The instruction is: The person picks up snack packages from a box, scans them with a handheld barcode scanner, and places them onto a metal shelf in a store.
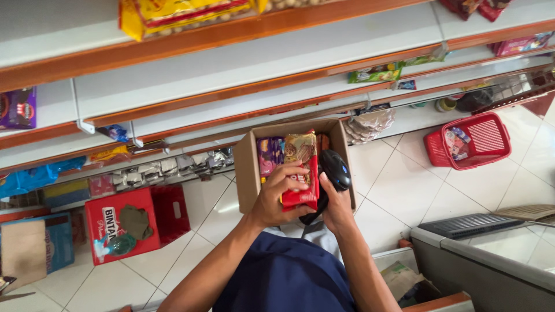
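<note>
Shop aisle, white tiled floor [404, 185] | left hand [276, 199] clamped on red rectangular snack packet [302, 182] above open brown cardboard box [247, 167] | right hand [335, 211] closed round black handheld scanner [335, 169], just beside packet | keep packet flat, barcode side square to scanner.

Colour rundown: the flat plastic snack packet [300, 173] is red with a tan biscuit picture up top, the handheld scanner [335, 169] is glossy black, the open cardboard box [247, 167] is plain brown. Red plastic shopping basket [488, 138] sits on white floor tiles [404, 185], and the white metal shelves [260, 58] have orange edges.
</note>
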